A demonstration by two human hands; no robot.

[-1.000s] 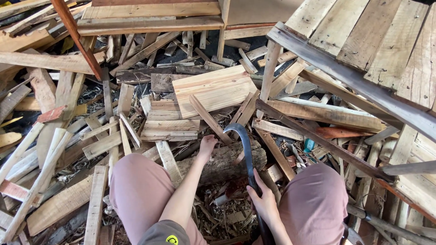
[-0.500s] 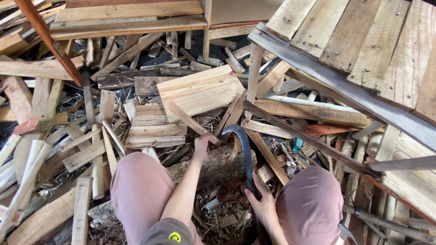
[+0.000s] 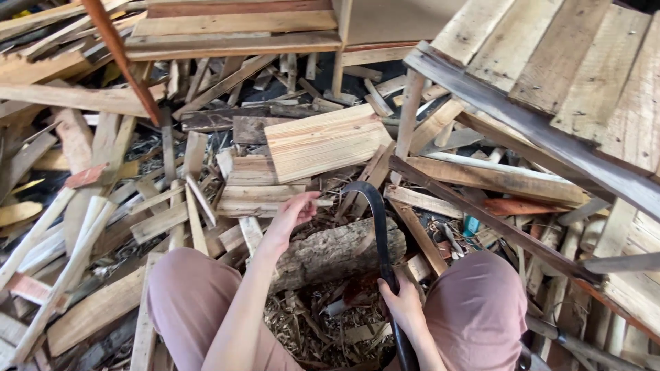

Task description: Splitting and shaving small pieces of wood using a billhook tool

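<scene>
head: I saw left hand (image 3: 292, 214) with fingers loosely apart, touching a thin stick (image 3: 313, 203) above the log (image 3: 337, 251) | right hand (image 3: 401, 302) clamped on billhook (image 3: 377, 220) handle, its hooked blade over the log

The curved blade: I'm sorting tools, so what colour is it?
Black, seen in the head view: the curved blade, held by the right hand.

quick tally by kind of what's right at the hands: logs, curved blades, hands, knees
log: 1
curved blade: 1, in the right hand
hands: 2, the left hand reaching to a thin strip
knees in pink cloth: 2, left knee and right knee
total: 6
</scene>
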